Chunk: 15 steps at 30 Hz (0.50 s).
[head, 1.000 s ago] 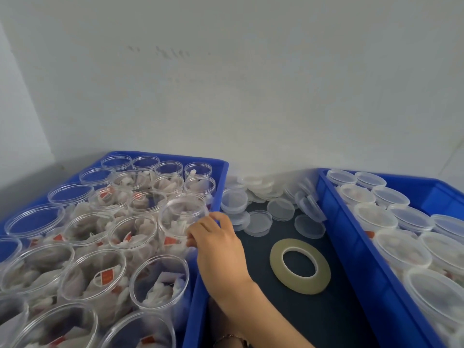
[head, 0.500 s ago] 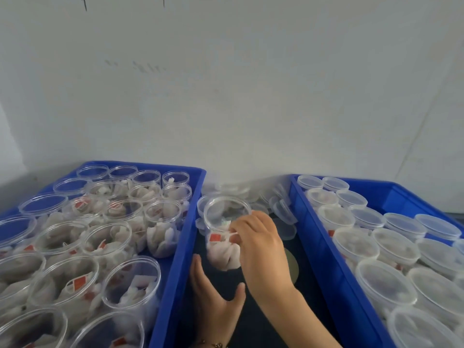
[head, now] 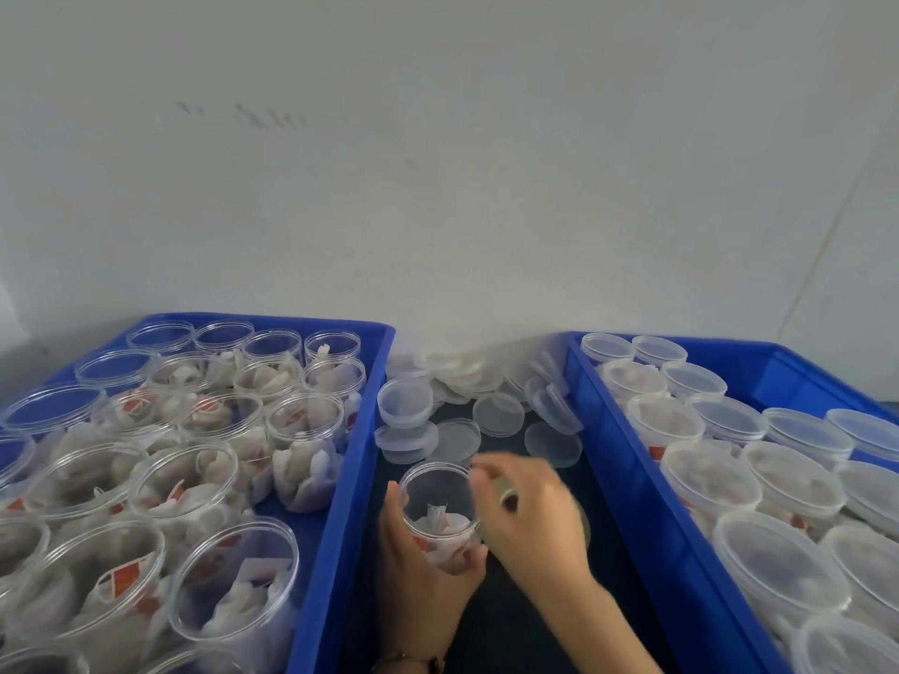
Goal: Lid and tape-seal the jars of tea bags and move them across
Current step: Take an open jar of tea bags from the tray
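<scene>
**Open jar held between two crates**

Between the two blue crates, over the dark work surface, an unlidded clear jar was gripped from below by the left hand, fingers curled round its lower wall. White tea bags lay in its bottom, with a scrap of red tag showing through the plastic. The right hand hovered just beside the jar's rim, blurred; whether its fingers pinched anything could not be told. A yellowish tape roll showed only as an edge under that hand.

Beyond the jar, loose translucent lids lay scattered and partly stacked on the dark surface up to the pale wall. Some lay with the rim up, some flat.

On the left, the left crate was packed with open jars holding white tea bags with red tags; several at the back looked empty. On the right, the right crate held lidded jars in close rows, their contents dim through the cloudy lids.

The red tags carried light marks too small to read. A dark wristband sat on the left wrist.
</scene>
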Motion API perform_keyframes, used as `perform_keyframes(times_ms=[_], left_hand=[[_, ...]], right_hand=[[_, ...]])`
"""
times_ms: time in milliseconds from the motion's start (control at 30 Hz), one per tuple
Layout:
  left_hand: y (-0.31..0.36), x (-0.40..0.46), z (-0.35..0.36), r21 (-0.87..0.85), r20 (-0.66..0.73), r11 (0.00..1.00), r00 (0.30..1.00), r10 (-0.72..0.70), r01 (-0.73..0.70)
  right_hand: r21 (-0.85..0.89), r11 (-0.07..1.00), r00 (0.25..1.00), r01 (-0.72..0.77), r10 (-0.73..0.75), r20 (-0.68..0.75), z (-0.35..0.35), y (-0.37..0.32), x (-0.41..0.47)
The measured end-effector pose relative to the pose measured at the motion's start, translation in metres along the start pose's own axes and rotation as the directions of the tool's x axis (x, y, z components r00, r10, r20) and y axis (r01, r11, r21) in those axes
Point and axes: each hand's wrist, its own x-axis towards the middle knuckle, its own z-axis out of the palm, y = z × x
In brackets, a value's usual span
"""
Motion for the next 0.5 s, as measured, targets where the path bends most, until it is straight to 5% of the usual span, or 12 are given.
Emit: perform_keyframes(times_ms=[67, 200, 367, 500], left_hand=[[0.003, 0.0, 0.0, -0.008, -0.022, 1.0, 1.0, 0.013, -0.013], [0.003, -0.001, 0.001, 0.035, -0.1, 0.997, 0.992, 0.079, -0.076], [0.005, 0.0, 0.002, 0.037, -0.095, 0.994, 0.99, 0.103, -0.1], [-0.001, 0.005, 0.005, 0.183, -0.09, 0.968, 0.978, 0.19, -0.172]], right_hand=[[0.029, 0.99, 0.988, -0.141, 0.142, -0.054, 0.008, 0.008, 0.027], [-0.032, 0.966, 0.957, -0.256, 0.258, 0.131, 0.043, 0.024, 0.071], [0.016, 0.987, 0.852, -0.161, 0.131, 0.507, 0.078, 0.042, 0.115], [-0.291, 0.935, 0.782, 0.205, 0.023, 0.623, 0.106, 0.055, 0.123]])
